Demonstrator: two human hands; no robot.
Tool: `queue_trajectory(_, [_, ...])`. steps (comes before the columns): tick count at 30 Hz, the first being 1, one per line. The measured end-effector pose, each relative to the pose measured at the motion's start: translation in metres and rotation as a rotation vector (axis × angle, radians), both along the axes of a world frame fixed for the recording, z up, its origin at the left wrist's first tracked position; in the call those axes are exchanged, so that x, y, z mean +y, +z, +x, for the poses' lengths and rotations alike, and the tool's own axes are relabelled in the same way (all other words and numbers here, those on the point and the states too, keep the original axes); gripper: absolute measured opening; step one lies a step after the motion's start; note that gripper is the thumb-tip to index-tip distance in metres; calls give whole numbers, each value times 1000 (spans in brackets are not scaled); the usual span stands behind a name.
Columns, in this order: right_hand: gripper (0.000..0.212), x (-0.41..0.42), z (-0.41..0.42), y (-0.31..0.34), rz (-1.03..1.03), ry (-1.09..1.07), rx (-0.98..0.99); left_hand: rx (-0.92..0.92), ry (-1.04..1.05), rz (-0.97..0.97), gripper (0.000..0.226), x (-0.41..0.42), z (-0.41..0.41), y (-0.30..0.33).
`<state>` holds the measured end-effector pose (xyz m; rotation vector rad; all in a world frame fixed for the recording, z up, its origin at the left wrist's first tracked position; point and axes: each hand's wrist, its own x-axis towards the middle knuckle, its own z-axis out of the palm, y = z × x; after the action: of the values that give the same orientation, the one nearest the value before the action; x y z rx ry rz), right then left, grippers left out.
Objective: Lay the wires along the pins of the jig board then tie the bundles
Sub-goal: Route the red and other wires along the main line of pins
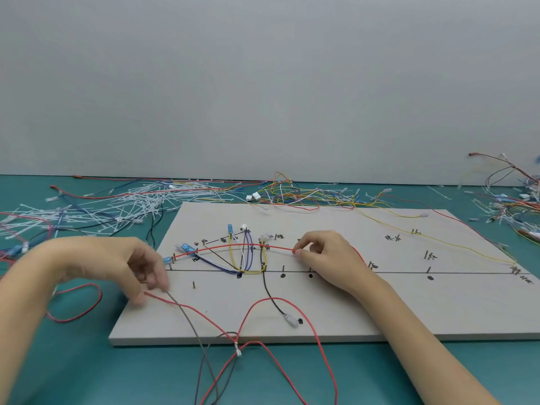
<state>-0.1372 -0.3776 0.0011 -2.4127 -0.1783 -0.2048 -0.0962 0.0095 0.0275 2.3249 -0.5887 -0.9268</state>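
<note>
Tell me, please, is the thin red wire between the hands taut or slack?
Taut: the thin red wire arcs smoothly from the right hand to the blue connector.

A pale jig board (pixel 380 302) lies on the teal desk (pixel 87 369). Over the board's middle, the right hand (pixel 327 258) pinches a red wire (pixel 233 247) arching across the pins. At the board's left edge, the left hand (pixel 117 264) holds red and grey wires (fingers blurred). Cable ties (pixel 117 206) lie beyond the board.
</note>
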Motion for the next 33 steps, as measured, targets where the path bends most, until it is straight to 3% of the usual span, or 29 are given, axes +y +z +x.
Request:
queue_trajectory(2, [11, 0, -1, -1, 20, 2, 1, -44, 13, -50, 43, -3, -3, 3])
queue_trajectory(5, [14, 1, -2, 0, 49, 4, -10, -171, 200, -198, 47, -13, -2, 3])
queue_trajectory(8, [16, -1, -4, 3, 78, -10, -41, -414, 437, -254, 27, -26, 2, 0])
queue_trajectory(10, [16, -2, -6, 7, 99, -32, -72, -512, 461, -214, 21, -32, 1, -3])
queue_trajectory(15, [13, -4, -11, 18, 157, -32, -130, -447, 370, -169, 27, -47, -6, -3])
queue_trajectory(21, [11, -8, -18, 25, 147, -6, -135, -536, 385, -201, 18, -56, -7, -6])
queue_trajectory(25, [9, -9, -20, 30, 102, -3, -242, -611, 406, -176, 19, -62, -6, -11])
queue_trajectory(33, [10, -7, -25, 36, 130, 16, -238, -523, 414, -204, 22, -57, -2, -16])
